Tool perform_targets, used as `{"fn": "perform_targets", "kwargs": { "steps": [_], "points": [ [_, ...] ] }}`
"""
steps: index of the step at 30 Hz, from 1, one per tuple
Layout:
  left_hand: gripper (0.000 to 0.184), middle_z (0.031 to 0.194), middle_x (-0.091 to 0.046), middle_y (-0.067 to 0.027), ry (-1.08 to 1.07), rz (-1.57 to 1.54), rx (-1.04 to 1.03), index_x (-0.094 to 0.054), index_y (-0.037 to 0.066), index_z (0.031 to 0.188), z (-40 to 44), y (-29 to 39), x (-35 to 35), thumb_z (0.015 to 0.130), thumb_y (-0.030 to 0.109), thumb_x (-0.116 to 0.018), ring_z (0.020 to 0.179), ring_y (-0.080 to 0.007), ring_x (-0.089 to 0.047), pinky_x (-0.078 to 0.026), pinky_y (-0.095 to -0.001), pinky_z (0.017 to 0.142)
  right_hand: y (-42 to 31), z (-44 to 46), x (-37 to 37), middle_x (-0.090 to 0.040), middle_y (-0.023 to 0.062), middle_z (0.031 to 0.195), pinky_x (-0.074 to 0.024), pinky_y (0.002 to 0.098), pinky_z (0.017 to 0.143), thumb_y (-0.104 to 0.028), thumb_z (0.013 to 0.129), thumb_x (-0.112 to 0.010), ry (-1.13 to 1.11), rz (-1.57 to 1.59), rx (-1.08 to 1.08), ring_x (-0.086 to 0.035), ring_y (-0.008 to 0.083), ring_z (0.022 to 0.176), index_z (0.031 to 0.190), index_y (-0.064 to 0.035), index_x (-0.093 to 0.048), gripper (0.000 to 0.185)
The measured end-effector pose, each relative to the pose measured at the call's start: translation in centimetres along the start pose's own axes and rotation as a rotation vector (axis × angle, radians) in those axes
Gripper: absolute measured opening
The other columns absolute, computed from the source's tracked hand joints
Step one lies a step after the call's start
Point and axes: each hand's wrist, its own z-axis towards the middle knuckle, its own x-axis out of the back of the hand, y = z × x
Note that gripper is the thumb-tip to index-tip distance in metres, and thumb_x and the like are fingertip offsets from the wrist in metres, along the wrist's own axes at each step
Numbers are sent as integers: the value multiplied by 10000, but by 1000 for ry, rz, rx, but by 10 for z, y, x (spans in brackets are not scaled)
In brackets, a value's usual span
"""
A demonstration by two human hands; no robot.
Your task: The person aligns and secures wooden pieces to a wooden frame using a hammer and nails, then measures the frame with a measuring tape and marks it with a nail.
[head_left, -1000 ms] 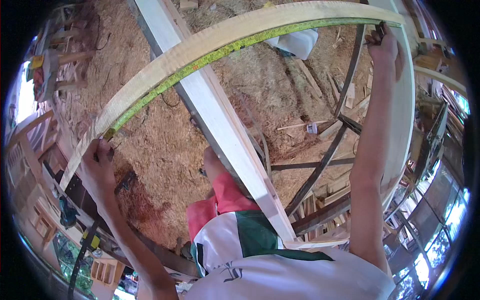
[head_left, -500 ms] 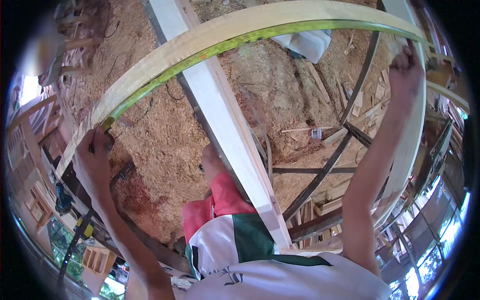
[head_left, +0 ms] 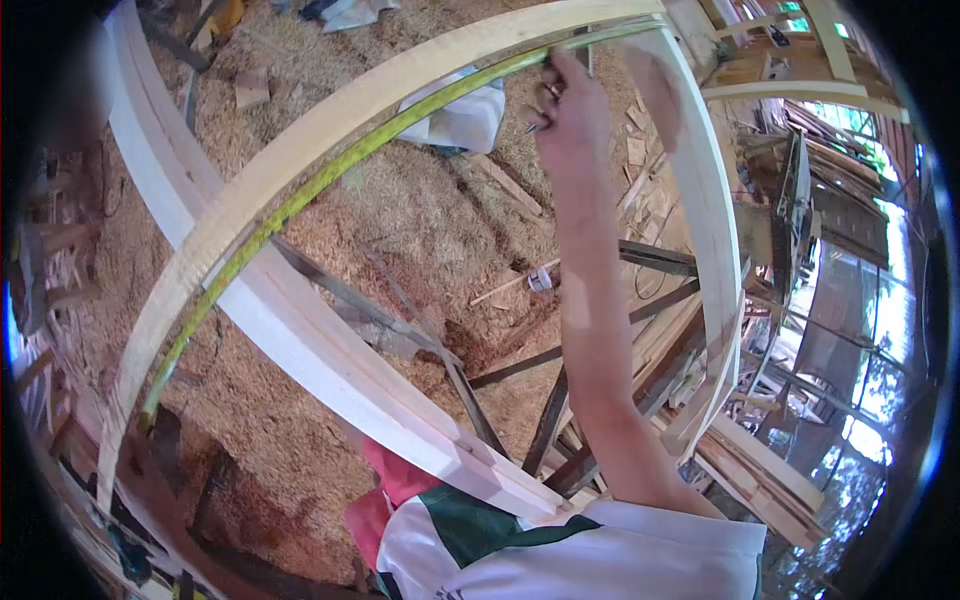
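A long yellow-green tape measure strip (head_left: 335,172) runs along the lower side of a pale wooden board (head_left: 300,135), which looks curved in this lens. A narrow gap shows between tape and board over part of the length. My right hand (head_left: 572,100) is near the tape's upper right end, one finger reaching to its edge. The other fingers are curled, and a small thin tip sticks out beside them, too small to name. My left hand is out of sight. The tape's dark lower end (head_left: 147,418) lies beside the board with no hand visible on it.
A thick white-faced beam (head_left: 300,340) crosses under the board, and another pale beam (head_left: 700,180) stands to the right. Sawdust (head_left: 390,250) covers the ground. Dark metal bars (head_left: 655,258), a white sack (head_left: 470,115), a small white roll (head_left: 540,279) and stacked planks (head_left: 760,470) are around.
The view has turned, so the beams appear farther left. My left hand, earlier at the tape's left end, has left the view. My right hand still sits near the tape's right end.
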Motion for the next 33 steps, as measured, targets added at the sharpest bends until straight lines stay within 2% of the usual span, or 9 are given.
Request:
{"fn": "perform_targets", "kwargs": {
  "steps": [1,2,8,12,15,17,23,26,33],
  "points": [
    [349,1020,-686,-164,33,36,-2,-651,-26,1177,1,-9,-1,1020,267,-546,930,-241,-652,-501,-373,837,1,1,-2,-508,-26,715,-264,256,441,-194,959,-596,62,-97,4,-330,62,494,884,-100,-557,126],
    [330,995,-689,-165,-1,-182,0,-659,-32,1137,4,-19,-6,1021,255,-544,894,-250,-640,-495,-379,815,3,3,-3,-508,-26,715,-264,256,441,-194,959,-596,67,-90,9,-330,62,494,884,-100,-557,126],
    [339,973,-695,-174,122,-46,-162,-666,-43,1111,-5,8,-3,1014,260,-552,866,-275,-638,-486,-386,808,8,16,-7,-459,-37,694,-256,236,405,-153,953,-592,110,-199,88,-336,47,498,870,-85,-549,116],
    [352,962,-696,-179,203,-4,-124,-667,-43,1099,-4,0,-14,1013,279,-555,857,-267,-639,-481,-384,808,7,19,-10,-454,-40,683,-264,238,400,-155,953,-595,107,-174,116,-343,47,490,854,-93,-544,127],
    [366,984,-697,-183,21,-66,-62,-666,-44,1099,-1,-8,-13,1008,296,-564,871,-264,-640,-479,-376,808,9,18,-11,-454,-40,675,-257,239,401,-169,954,-597,130,-165,132,-350,49,492,843,-96,-542,144],
    [353,963,-694,-171,170,0,-107,-662,-40,1104,-4,-1,-16,1009,285,-562,859,-259,-630,-478,-374,810,8,16,-10,-455,-40,671,-254,240,403,-178,954,-599,125,-152,147,-353,50,493,837,-96,-541,154],
    [325,921,-680,-143,144,-82,-51,-658,-29,1108,-5,19,-12,1015,264,-551,817,-244,-599,-476,-374,802,11,19,-5,-461,-36,672,-257,247,408,-202,941,-621,132,-162,155,-357,57,492,832,-96,-541,172],
    [350,968,-686,-163,52,-104,-48,-654,-38,1139,-2,16,-7,1012,276,-562,862,-251,-624,-486,-377,818,9,17,-9,-464,-37,675,-263,251,412,-196,940,-617,151,-150,166,-359,57,495,830,-100,-540,165],
    [415,1069,-693,-201,148,-24,-114,-638,-68,1196,1,10,-13,1008,296,-570,955,-276,-663,-511,-384,861,4,20,-7,-490,-31,688,-279,254,426,-178,937,-613,155,-139,160,-371,59,506,825,-103,-543,152]
  ]
}}
